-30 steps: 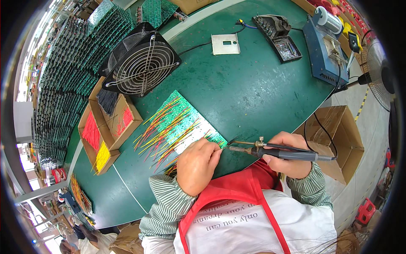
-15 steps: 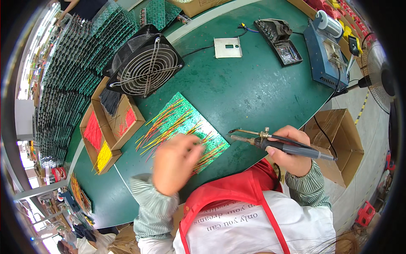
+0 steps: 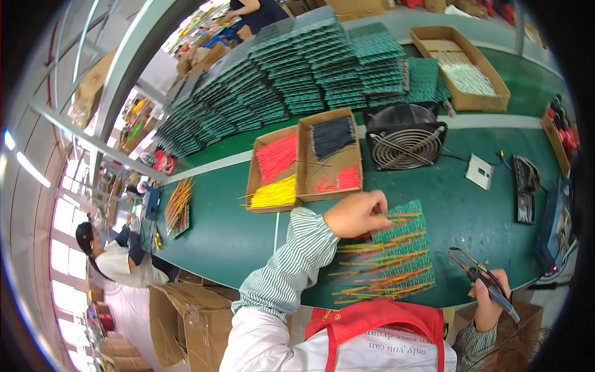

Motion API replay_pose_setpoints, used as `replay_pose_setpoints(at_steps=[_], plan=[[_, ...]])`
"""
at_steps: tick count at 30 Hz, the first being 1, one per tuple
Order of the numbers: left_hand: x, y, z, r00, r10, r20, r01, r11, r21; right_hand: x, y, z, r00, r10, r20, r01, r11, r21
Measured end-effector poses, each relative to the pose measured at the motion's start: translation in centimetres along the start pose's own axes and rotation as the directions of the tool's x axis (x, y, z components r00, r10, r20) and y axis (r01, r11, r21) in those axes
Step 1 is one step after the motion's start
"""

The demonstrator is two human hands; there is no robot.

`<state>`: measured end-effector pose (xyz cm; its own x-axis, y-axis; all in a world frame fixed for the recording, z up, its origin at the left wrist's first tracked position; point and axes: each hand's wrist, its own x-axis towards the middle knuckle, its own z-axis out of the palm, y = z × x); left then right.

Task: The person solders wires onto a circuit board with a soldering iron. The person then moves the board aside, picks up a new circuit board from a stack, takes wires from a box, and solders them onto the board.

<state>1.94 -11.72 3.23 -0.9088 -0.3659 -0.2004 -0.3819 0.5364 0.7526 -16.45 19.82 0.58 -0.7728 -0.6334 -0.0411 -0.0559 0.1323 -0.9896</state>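
A green circuit board panel (image 3: 423, 237) lies on the table before me, with rows of red and yellow wires (image 3: 372, 263) across it, their loose ends sticking out to the left. My left hand (image 3: 358, 216) is over the panel's far left corner, thumb and fingers curled closely together beside the far wires; whatever is between the fingertips is hidden. Right of the panel, my right hand (image 3: 494, 294) grips a soldering iron (image 3: 491, 286) with a thin feed tube attached. Its tip points toward the far left, apart from the panel.
Beyond my left hand are cardboard trays (image 3: 302, 201) of red, yellow and black wires. A boxy fan (image 3: 406, 139) stands beside them, stacked circuit boards (image 3: 291, 68) behind. Rightward lie a white plate (image 3: 480, 172), a black holder (image 3: 525, 186) and a blue soldering station (image 3: 553, 226).
The view has swung to the left. My left hand has gone from above the panel's middle to its far left corner. The soldering iron is still in my right hand.
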Motion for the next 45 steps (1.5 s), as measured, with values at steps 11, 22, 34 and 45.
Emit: replay_pose_setpoints(at_steps=[11, 22, 34, 45], plan=[[-20.0, -6.3, -7.1, 0.690, -0.441, -0.574, -0.151, 0.688, -0.709, 0.8, -0.3, 1.7, 0.996, -0.071, 0.059, 0.071, 0.997, 0.003], [-44.7, -23.0, -20.3, -0.214, -0.382, -0.899, -0.460, 0.852, -0.252, 0.8, 0.5, 2.6, 0.992, -0.059, 0.112, 0.067, 0.995, -0.071], [-33.8, -24.8, -13.8, -0.047, -0.798, -0.601, -0.195, 0.597, -0.778, 2.7, 0.6, 4.6, 0.992, -0.002, 0.127, 0.028, 0.979, -0.200], [-16.0, -11.3, -17.4, 0.610, -0.485, -0.626, 0.026, 0.802, -0.596, 3.4, -0.8, 6.0, 0.998, -0.055, 0.008, 0.055, 0.998, -0.010]])
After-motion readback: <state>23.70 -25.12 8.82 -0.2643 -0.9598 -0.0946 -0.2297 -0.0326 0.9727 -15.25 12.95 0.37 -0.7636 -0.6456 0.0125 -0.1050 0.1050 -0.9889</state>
